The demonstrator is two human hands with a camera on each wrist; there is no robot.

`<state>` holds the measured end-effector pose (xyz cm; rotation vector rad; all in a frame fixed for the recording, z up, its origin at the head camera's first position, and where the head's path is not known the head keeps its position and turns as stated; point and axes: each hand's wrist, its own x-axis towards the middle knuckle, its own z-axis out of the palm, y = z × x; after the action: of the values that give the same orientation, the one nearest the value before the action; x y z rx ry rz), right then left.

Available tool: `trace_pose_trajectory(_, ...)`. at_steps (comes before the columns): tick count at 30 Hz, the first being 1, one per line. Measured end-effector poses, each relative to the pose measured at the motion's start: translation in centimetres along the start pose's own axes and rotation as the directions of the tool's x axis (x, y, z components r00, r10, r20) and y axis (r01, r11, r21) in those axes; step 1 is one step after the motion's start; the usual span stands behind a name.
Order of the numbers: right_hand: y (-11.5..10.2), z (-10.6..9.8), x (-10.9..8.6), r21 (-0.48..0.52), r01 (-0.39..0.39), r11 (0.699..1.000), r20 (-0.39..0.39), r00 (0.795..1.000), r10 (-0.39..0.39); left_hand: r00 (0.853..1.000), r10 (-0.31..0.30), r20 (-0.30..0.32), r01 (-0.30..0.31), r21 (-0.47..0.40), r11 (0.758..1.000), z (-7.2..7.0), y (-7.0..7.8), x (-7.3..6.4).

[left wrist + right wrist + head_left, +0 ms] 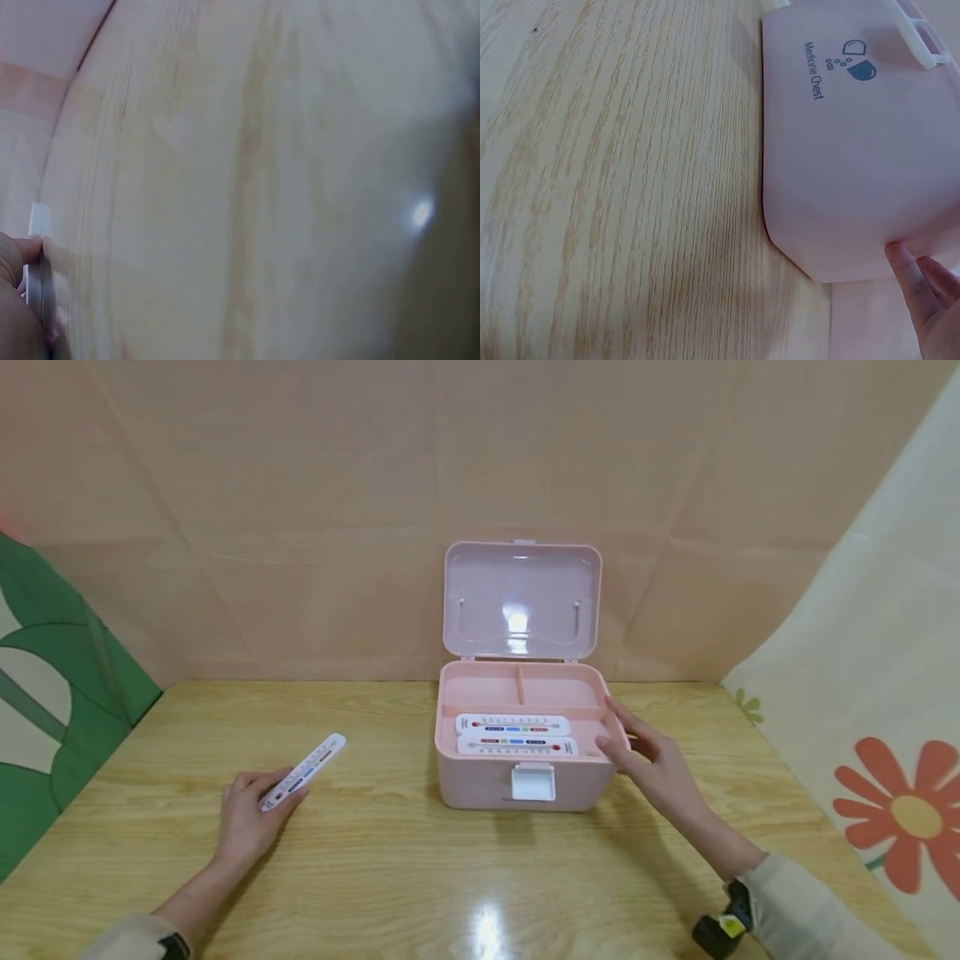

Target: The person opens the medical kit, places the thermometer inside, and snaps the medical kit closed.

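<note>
My left hand (251, 814) pinches a white wall thermometer (307, 768), held slanted low over the table on the left. Its edge and my fingers show at the lower left of the left wrist view. A pink medicine chest (480, 785) stands at the middle back with its lid raised. My right hand (660, 768) grips the chest's right side, thumb over the rim, and the right wrist view shows fingers (909, 279) against the outer wall. Inside the front compartment lie two more thermometers, an upper one (513, 725) and a lower one (517, 744), side by side.
Behind the front compartment a divider (521, 687) splits the tray into two small compartments. The open lid (522, 597) leans up near the beige backdrop (315, 527). A white latch (533, 782) hangs at the chest's front. Everything stands on a wood-grain table (390, 877).
</note>
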<state>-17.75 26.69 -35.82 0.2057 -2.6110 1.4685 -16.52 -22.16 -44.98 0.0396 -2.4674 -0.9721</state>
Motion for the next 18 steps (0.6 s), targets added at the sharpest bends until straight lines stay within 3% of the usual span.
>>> trace_pose_trajectory(6, -0.09, -0.04, -0.07, -0.024, -0.021, 0.999, 0.004, 1.0, 0.021, 1.0, 0.001, -0.007, -0.001, -0.007, 1.0, -0.02, -0.03, 0.01)
trace_pose_trajectory(18, -0.13, -0.04, -0.12, -0.044, -0.028, 0.999, 0.009, 1.0, 0.029, 0.996, -0.07, 0.062, 0.071, -0.018, 0.997, -0.77, 0.43, 0.46)
